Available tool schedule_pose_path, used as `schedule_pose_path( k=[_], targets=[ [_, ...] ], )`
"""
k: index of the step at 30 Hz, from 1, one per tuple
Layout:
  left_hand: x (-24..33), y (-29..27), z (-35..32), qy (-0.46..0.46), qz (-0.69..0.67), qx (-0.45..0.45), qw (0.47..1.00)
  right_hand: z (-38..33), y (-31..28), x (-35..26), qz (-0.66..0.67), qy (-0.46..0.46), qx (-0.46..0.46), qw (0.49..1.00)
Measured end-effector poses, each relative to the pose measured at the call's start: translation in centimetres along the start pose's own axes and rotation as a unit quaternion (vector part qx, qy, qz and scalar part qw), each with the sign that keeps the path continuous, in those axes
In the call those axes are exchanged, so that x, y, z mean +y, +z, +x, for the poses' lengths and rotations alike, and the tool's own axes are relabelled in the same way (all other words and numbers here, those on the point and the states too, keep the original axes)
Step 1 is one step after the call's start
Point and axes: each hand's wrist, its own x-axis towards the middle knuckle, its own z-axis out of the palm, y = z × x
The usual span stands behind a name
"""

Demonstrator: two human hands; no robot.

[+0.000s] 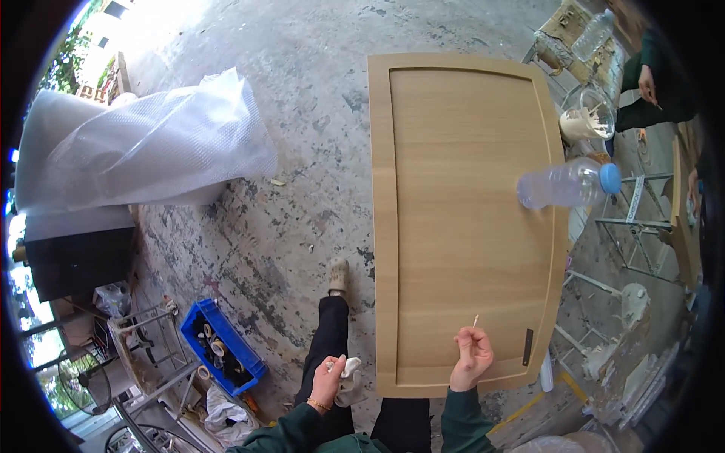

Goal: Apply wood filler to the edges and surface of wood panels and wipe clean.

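Right hand (472, 358) raised over the near end of a pale wooden door panel (462, 219), fingers curled shut around a thin stick (475, 322) that points up and away. Left hand (328, 375) down beside the leg, fingers closed on a crumpled white cloth (350, 375), just off the panel's near left corner. Panel lying flat, long edge running away, with a small dark handle (527, 347) near its right near corner. Clear plastic bottle (568, 183) with a blue cap on its side, resting on the panel's right edge, well apart from both hands. Blue crate (224, 345) of tape rolls on the stained concrete floor (302, 151) to the left. Sheet of bubble wrap (143, 143) heaped farther left. Another person's hand (648, 83) at the far right, near a glass jar (589, 113).
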Motion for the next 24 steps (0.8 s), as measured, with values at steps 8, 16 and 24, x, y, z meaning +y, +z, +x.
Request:
schedule_pose_path(
  k=[8,16,24],
  targets=[
    [8.2,-5.0,8.0,0.011,0.028,-0.05,0.998,7.0,9.6,-3.4,-0.009,-0.069,0.08,0.994],
    [19.4,-12.5,14.7,0.026,0.089,-0.019,0.996,13.3,21.6,-8.0,0.059,-0.099,0.067,0.991],
    [29.6,-4.4,12.5,0.098,0.154,-0.233,0.955,11.4,23.5,-10.0,0.125,-0.094,-0.037,0.987]
  ],
)
